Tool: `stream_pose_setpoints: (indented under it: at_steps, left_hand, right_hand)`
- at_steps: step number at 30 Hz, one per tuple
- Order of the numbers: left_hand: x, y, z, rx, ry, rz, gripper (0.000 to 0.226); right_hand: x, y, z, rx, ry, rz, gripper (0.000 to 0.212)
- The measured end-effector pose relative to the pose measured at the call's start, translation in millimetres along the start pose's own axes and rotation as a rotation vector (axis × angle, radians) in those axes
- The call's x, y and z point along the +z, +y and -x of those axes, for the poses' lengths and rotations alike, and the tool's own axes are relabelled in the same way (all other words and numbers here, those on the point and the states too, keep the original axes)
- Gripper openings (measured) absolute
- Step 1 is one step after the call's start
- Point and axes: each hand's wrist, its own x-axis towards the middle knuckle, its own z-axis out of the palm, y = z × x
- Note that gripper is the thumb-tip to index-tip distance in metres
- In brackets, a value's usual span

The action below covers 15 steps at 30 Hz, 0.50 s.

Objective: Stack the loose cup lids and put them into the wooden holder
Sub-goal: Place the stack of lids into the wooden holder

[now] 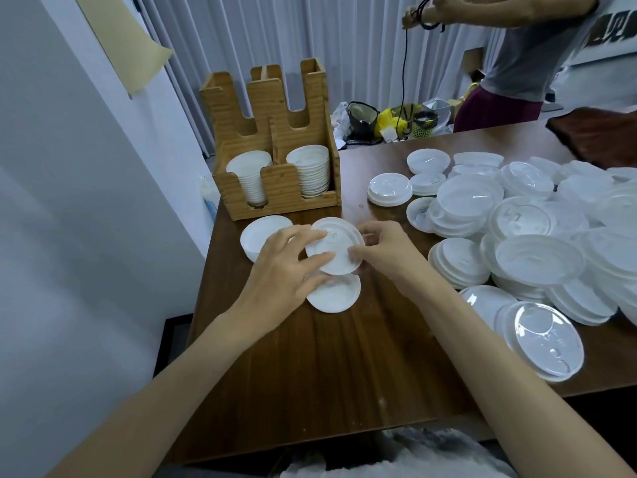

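A white cup lid (336, 241) is held just above the table between both hands. My left hand (286, 270) grips its left edge with fingers over the top. From the right, my right hand (382, 248) pinches the rim. Another white lid (336, 294) lies flat on the table below it, and a third white lid (260, 236) sits to the left. The wooden holder (279, 188) stands behind them, with a stack of white lids (312, 170) in its right front slot and another stack (250, 179) in its left front slot.
A large heap of loose translucent lids (524, 236) covers the right side of the brown table (344, 374). A person (517, 56) stands at the far side handling a dark cord. Bags lie on the floor behind. A white wall is on the left.
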Motion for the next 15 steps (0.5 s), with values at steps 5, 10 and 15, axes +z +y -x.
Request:
stream_pose_setpoints:
  at_steps: [5, 10, 15]
  left_hand:
    - [3, -5, 19, 0.037, 0.033, -0.012, 0.024]
    - [9, 5, 35, 0.088, -0.021, -0.013, 0.025]
    - [15, 2, 37, 0.145, -0.13, -0.058, 0.032]
  right_hand:
    - [-1, 3, 6, 0.044, 0.014, -0.013, 0.03]
    - [0, 17, 9, 0.065, 0.039, 0.26, 0.009]
    - [7, 18, 10, 0.11, -0.004, 0.29, 0.009]
